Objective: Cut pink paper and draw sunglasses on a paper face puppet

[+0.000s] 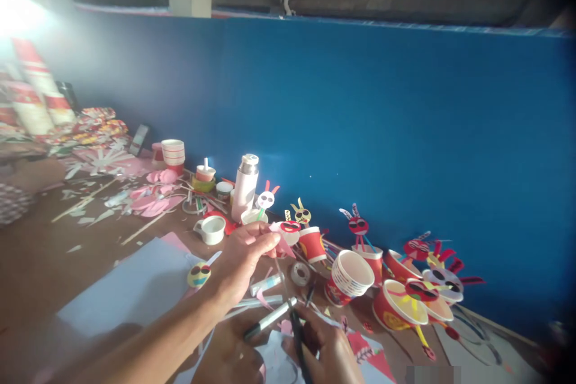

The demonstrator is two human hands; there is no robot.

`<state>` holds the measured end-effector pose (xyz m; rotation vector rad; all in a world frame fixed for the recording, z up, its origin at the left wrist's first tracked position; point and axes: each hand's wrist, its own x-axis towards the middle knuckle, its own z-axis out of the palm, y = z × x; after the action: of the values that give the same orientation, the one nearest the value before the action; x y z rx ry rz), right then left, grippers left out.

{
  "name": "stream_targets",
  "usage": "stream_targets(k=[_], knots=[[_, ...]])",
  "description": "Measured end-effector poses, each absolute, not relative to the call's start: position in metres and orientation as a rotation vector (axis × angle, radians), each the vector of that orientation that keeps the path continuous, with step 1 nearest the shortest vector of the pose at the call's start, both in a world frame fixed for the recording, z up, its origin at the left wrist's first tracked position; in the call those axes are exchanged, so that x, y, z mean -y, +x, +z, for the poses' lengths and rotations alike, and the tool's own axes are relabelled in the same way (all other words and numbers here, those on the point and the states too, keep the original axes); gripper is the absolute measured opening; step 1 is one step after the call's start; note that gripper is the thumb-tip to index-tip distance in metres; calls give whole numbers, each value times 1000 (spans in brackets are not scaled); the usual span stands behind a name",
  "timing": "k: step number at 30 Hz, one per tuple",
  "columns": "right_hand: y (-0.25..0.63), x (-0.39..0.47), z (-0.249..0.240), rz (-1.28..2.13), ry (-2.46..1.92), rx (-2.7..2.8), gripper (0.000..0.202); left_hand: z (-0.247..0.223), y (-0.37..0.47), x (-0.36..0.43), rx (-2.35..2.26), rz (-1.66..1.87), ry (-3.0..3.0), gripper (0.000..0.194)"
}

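Note:
My left hand reaches in from the lower left, pinching a folded piece of pink paper between thumb and fingers. At the bottom centre my right hand is closed around the dark handle of scissors, whose thin blade points up toward the paper. Beneath my left forearm, another hand, apparently a co-worker's, grips a white marker with a dark end. Under the hands lie paper sheets and pink scraps, partly covered. A paper rabbit face rests beside my left forearm.
Paper cups with rabbit-faced figures line the right, near a cup stack. A white thermos, mug and tape roll stand ahead. Light-blue paper lies left. A blue wall closes the back.

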<state>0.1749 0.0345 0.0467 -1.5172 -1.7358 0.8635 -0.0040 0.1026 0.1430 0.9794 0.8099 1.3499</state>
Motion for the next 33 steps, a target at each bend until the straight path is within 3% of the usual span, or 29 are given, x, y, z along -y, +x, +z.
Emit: stream_targets(k=[5, 12, 22, 33], knots=[[151, -26, 28, 336, -1558, 2224, 64, 138, -9, -92, -817, 1542, 801, 18], [102, -21, 29, -9, -1710, 2454, 28, 131, -9, -76, -825, 1648, 649, 25], [85, -21, 27, 39, -1741, 2518, 26, 116, 12, -70, -870, 1651, 550, 29], [85, -12, 38, 359, -1635, 2547, 19, 97, 9, -70, -887, 1591, 561, 31]])
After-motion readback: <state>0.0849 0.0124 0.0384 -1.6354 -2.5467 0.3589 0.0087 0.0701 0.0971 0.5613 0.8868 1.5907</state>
